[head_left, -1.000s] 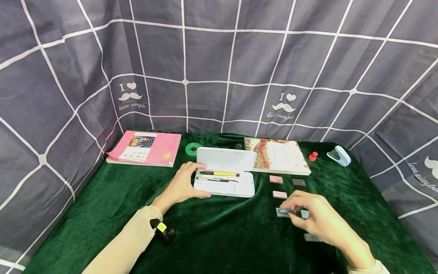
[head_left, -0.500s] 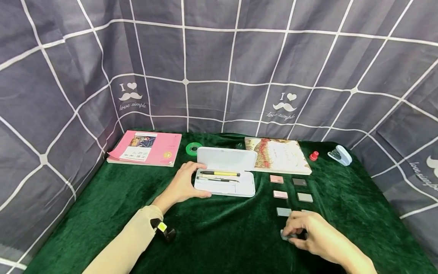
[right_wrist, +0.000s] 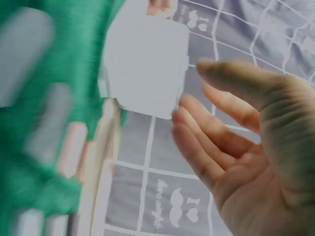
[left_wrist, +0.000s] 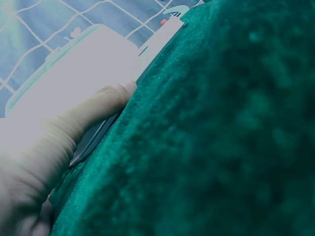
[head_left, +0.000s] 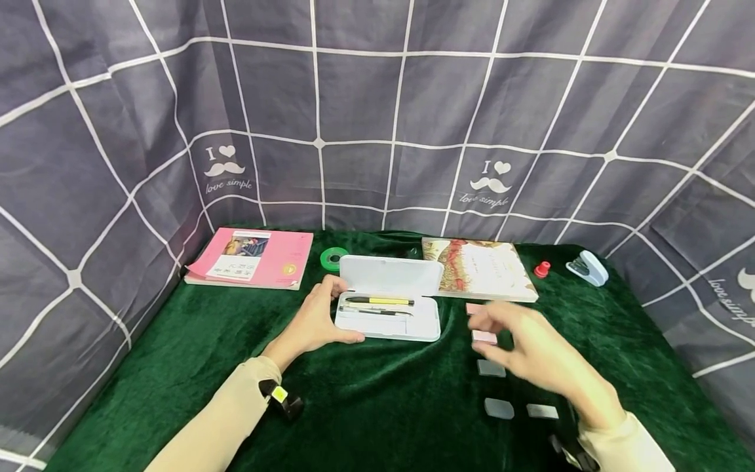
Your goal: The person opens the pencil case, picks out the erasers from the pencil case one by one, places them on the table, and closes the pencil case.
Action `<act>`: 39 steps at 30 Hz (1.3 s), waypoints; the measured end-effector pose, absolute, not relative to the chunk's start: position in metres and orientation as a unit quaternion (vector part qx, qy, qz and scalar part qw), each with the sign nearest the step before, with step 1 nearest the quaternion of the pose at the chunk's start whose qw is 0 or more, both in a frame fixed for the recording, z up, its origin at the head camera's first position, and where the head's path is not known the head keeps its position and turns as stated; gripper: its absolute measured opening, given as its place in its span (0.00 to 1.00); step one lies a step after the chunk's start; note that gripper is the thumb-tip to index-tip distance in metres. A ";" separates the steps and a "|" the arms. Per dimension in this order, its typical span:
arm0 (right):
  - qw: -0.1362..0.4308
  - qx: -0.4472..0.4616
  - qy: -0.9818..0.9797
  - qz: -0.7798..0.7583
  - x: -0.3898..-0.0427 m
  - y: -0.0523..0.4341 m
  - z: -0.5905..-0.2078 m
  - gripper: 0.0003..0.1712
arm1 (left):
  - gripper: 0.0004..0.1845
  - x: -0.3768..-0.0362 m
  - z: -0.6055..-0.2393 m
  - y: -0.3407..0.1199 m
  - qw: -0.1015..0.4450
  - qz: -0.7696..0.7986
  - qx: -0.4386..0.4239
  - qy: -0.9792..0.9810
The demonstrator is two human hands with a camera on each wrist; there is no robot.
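Observation:
My left hand (head_left: 312, 320) grips the left end of an open white pencil case (head_left: 390, 275), its thumb along the front edge and its fingers behind. Inside the case lie a yellow-and-black pen (head_left: 383, 301) and a slimmer pen (head_left: 377, 311). My right hand (head_left: 533, 344) hovers with spread, slightly bent fingers over small flat blocks, partly covering a pink block (head_left: 485, 337). Nothing is between its fingers in the right wrist view. Below it lie a grey block (head_left: 491, 368), a rounded grey-blue block (head_left: 499, 408) and a pale grey block (head_left: 542, 412).
A pink book (head_left: 277, 255) lies at the back left, beside a green tape roll (head_left: 328, 258). Behind the blocks is a patterned book (head_left: 489, 269). A red bottle-shaped item (head_left: 542, 269) and a light-blue stapler-like item (head_left: 590, 267) stand at the back right.
My right hand has brought a grey-blue block down to the near end of the left column, let go of it, and risen away toward the pink blocks. The left hand stays on the case.

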State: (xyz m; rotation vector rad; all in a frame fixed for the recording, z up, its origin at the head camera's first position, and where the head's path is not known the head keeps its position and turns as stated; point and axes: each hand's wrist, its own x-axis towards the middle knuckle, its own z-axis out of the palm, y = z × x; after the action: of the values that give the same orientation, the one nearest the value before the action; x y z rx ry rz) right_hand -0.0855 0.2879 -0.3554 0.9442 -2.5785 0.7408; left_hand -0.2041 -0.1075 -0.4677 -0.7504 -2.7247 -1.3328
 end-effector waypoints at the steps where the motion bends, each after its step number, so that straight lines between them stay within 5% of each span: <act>1: 0.157 0.317 -0.897 0.264 -0.094 0.284 -0.351 0.24 | 0.56 -0.204 -0.468 -0.108 0.007 -0.439 -0.238 -0.866; 11: 0.162 0.262 -0.877 0.369 -0.172 0.252 -0.357 0.34 | 0.81 -0.202 -0.469 -0.106 0.008 -0.451 -0.231 -0.862; 25: 0.033 0.213 -0.883 0.418 -0.183 0.246 -0.386 0.18 | 0.61 -0.201 -0.469 -0.110 0.003 -0.432 -0.233 -0.871; 32: -0.065 0.250 -0.888 0.380 -0.184 0.248 -0.391 0.29 | 0.54 -0.201 -0.471 -0.111 0.016 -0.412 -0.240 -0.879; 39: -0.096 0.248 -0.909 0.321 -0.182 0.248 -0.394 0.41 | 0.57 -0.205 -0.469 -0.111 0.020 -0.384 -0.249 -0.889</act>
State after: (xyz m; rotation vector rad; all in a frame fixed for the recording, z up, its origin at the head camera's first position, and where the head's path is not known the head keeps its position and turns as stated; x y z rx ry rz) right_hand -0.1824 0.2480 -0.3936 0.8308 -3.0448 1.0768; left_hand -0.2046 -0.1110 -0.4694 -0.7738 -2.7585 -1.1902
